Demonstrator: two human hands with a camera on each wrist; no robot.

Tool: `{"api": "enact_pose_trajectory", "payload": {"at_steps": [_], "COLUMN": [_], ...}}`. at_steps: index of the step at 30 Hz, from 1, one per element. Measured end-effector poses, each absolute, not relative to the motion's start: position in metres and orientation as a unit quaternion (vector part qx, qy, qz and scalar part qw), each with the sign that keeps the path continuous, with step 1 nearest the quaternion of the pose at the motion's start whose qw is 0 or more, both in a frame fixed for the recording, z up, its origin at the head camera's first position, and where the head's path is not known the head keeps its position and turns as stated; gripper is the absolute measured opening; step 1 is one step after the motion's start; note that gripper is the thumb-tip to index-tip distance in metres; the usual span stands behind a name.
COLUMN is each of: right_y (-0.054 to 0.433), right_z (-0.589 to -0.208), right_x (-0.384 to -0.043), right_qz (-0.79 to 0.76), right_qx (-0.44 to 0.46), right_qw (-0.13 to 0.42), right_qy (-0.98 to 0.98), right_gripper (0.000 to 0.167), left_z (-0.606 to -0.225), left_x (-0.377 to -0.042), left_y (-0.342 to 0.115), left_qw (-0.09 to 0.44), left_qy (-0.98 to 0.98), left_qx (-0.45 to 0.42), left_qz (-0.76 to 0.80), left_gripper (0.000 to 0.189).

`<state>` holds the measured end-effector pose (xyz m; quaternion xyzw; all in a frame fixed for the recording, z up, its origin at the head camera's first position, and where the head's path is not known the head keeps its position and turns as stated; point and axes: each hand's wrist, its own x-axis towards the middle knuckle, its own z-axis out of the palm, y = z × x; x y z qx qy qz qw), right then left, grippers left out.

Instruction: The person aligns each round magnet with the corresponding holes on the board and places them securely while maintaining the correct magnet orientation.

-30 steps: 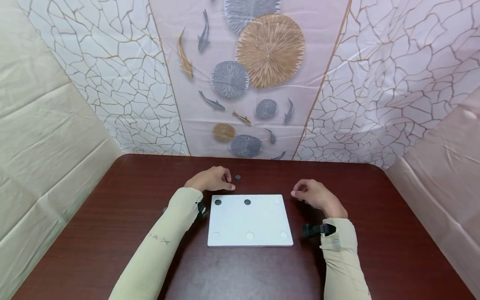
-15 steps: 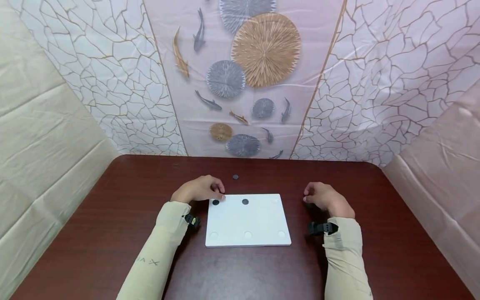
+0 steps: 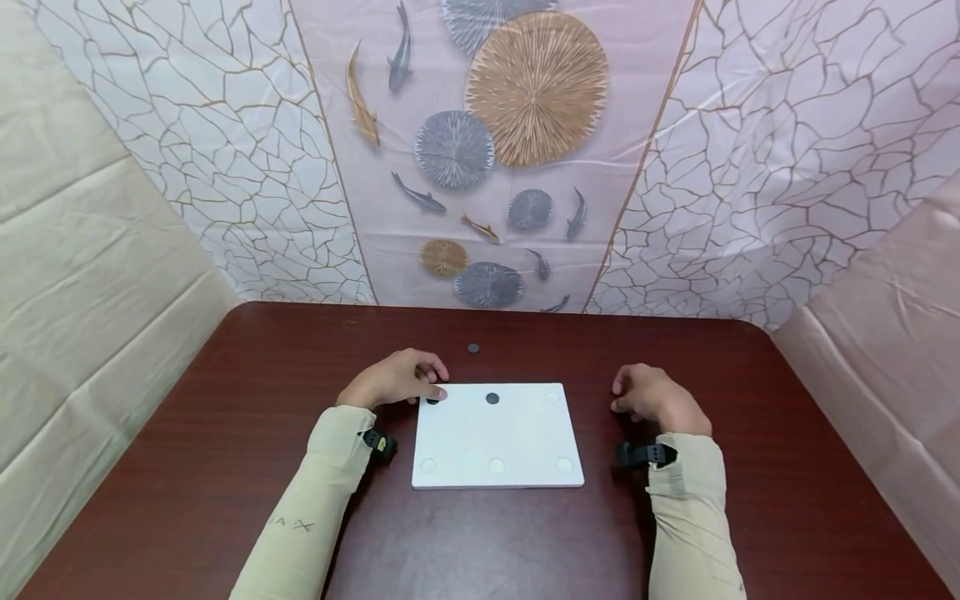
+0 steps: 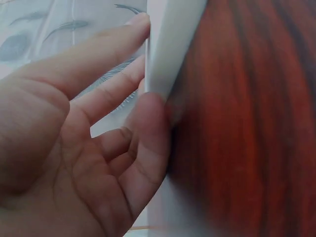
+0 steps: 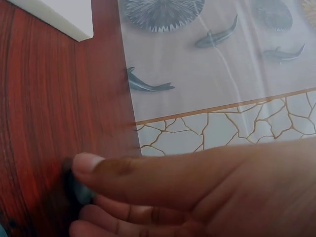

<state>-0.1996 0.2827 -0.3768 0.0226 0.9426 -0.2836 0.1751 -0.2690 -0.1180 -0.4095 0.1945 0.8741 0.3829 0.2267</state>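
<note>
The dark disc (image 5: 80, 190) looks pinched by the right hand (image 3: 658, 400), above the bench (image 3: 300, 350) beyond the right edge of the white board (image 3: 495, 437). The left hand (image 3: 396, 380) rests its thumb at the far-left corner — gripping or not, I can't tell. Picking up seems in hand; next calls for a clean lift — perhaps toward the vacant far-right recess (image 3: 552, 398).

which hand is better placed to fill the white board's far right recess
Probably the right hand: it seems to pinch a dark disc and is to the right of the white board, nearer that recess. The left hand is at the far left corner, its thumb on the board.
</note>
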Motion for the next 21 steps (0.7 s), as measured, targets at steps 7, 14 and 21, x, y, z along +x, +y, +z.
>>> {"api": "enact_pose_trajectory", "payload": {"at_steps": [7, 14, 21], "right_y": [0.281, 0.281, 0.283], "right_z": [-0.376, -0.376, -0.382], "right_x": [-0.200, -0.201, -0.202], "right_qz": [-0.272, -0.256, -0.270], "right_qx": [0.021, -0.003, -0.032], "right_qw": [0.170, 0.171, 0.161], "right_qy": [0.947, 0.951, 0.949], "right_gripper": [0.014, 0.016, 0.018], "left_z": [-0.421, -0.424, -0.425], "left_x": [-0.271, -0.273, -0.274], "left_y": [-0.124, -0.125, -0.122], "left_qw": [0.229, 0.228, 0.230], "left_qy": [0.856, 0.852, 0.851], "left_qx": [0.184, 0.178, 0.173], "left_qz": [0.424, 0.437, 0.440], "left_gripper": [0.022, 0.024, 0.025]}}
